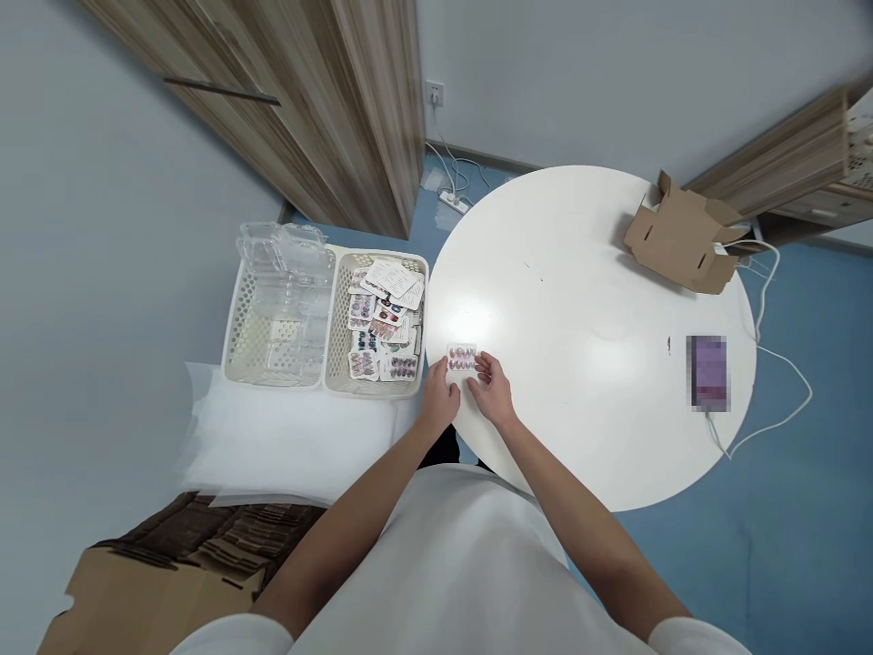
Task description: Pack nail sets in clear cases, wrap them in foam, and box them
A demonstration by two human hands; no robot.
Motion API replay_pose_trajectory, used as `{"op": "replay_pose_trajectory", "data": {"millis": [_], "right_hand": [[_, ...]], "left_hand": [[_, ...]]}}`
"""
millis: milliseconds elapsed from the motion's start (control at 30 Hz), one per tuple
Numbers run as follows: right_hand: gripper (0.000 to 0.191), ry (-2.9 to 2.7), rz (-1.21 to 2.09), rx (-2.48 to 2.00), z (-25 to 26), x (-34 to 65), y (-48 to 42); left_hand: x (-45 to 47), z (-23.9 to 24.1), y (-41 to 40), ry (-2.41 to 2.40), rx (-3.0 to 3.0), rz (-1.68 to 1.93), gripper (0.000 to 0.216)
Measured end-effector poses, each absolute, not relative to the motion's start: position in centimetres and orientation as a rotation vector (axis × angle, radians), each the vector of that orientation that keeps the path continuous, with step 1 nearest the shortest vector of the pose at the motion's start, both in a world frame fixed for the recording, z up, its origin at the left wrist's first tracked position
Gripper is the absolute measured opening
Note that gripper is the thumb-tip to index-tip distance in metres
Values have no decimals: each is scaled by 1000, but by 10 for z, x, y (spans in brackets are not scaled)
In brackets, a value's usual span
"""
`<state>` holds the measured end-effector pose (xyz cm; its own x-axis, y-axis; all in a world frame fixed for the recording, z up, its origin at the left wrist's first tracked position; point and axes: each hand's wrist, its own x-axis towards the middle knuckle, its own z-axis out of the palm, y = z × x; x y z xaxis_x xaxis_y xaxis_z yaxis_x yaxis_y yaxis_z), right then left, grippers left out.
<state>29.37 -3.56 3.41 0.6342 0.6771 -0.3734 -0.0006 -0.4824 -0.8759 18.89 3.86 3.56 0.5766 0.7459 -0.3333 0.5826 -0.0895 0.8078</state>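
A small card of press-on nails (462, 357), with two rows of pinkish, shiny nails, is at the near left edge of the white round table. My left hand (438, 397) grips its left side, fingertips at the edge and thumb toward me. On the opposite side, my right hand (494, 391) has its curled fingers on the card's right edge, with the thumb apart below. Left of my hands, a white perforated basket (376, 393) holds a loose pile of similar nail cards (390, 314), some face down with printed backs showing.
A second basket (235, 314) holds clear plastic trays (290, 273). White sheets (293, 441) lie before the baskets, above folded cardboard (156, 591). On the table (546, 318) are an open cardboard box (686, 238) and a pixelated purple device (709, 371) with a white cable (808, 382).
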Motion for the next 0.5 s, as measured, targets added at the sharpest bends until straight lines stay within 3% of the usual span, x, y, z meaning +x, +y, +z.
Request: {"op": "replay_pose_trajectory", "data": {"millis": [500], "right_hand": [[65,-667,870,-1838,27,295,-47]], "left_hand": [[185,30,34,1058,1790,244,59]]}}
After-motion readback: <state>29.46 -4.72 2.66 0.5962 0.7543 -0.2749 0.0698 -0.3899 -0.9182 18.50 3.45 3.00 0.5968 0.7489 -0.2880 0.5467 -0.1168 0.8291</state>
